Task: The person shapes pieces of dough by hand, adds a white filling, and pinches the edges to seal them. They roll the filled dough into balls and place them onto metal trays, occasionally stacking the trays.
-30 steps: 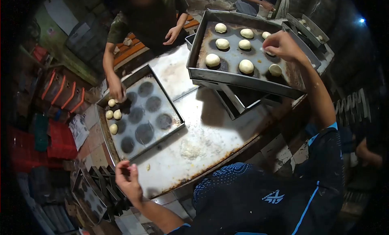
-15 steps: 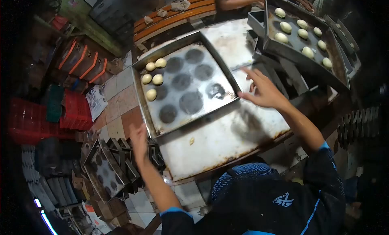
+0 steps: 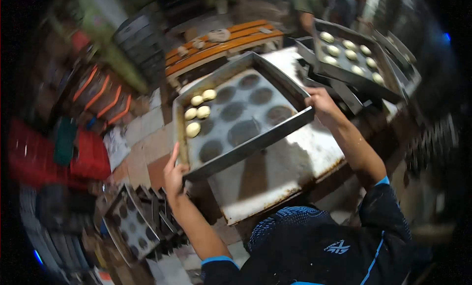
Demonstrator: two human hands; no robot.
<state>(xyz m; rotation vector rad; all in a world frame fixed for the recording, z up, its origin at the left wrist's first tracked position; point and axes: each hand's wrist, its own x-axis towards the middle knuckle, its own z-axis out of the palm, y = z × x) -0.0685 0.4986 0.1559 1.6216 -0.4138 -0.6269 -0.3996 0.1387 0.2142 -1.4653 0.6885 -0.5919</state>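
Note:
A square metal baking tray (image 3: 233, 113) with dark round marks on its bottom is held between my hands, its near edge raised above the white worktop (image 3: 275, 181). My left hand (image 3: 175, 174) grips the near left corner, fingers along the outer wall. On the right wall, near the close right corner, my right hand (image 3: 322, 105) is closed round the rim. Several pale dough balls (image 3: 196, 113) lie grouped along the tray's left side. A shadow falls on the worktop below the tray.
At the back right stands another baking tray (image 3: 354, 59) with several dough balls, on stacked trays. An orange slatted bench (image 3: 246, 36) is behind the worktop. Stacked trays (image 3: 130, 223) stand at lower left, red crates (image 3: 91, 154) at left. People (image 3: 314, 9) stand at the back.
Both hands, apart from the tray before, now grip its sides. The tray has been lifted off the worktop with the dough balls still inside. The view has shifted slightly.

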